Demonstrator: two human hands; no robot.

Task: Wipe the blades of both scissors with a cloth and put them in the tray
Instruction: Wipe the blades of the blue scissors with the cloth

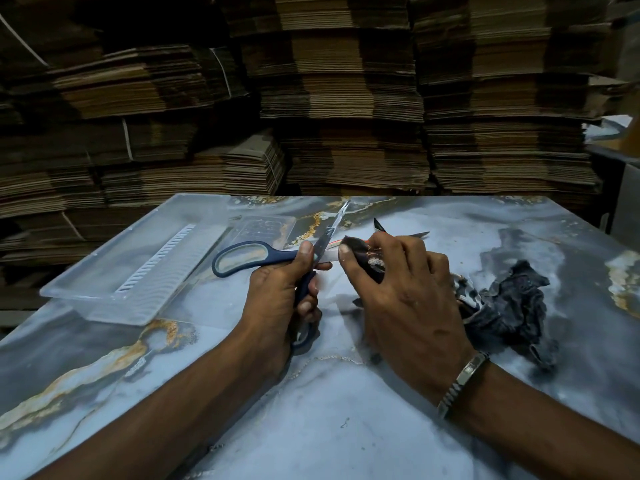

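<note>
On the marbled blue-grey tabletop, far left: clear plastic tray, nothing in it. Dark cloth bunched at right, one end drawn up into right hand, thumb and fingers pinching it against a blade. Left hand curled round lower handle of blue-handled scissors, blades spread. Second scissors' tips show just beyond right hand.
</note>
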